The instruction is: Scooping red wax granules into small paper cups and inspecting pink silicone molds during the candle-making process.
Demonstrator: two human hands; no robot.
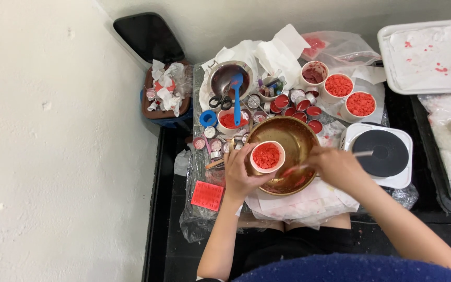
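Red wax chips (266,155) fill a small white cup (267,157), which the left hand (241,175) grasps around its side and holds tilted over the near-left rim of a wide brass bowl (291,138). The right hand (336,168) is clenched around a thin stick (362,153), whose far end pokes out over a white hotplate (383,155) with a round black top, while its working end reaches down into the bowl toward a smear of red on the bottom. To do this well, the cup seems best kept low and inside the bowl's rim, so that chips leaving it land in the metal and not on the white paper (309,206) under the bowl. The stick looks best moved in small strokes near the cup's lip, as the pieces are light and would likely scatter. Care is also due on the far side, where small red-filled tins (298,107) crowd close behind the bowl, and further cups of red chips (349,95) stand beyond them. A blue spatula (237,96) rests in a steel pot at the back.
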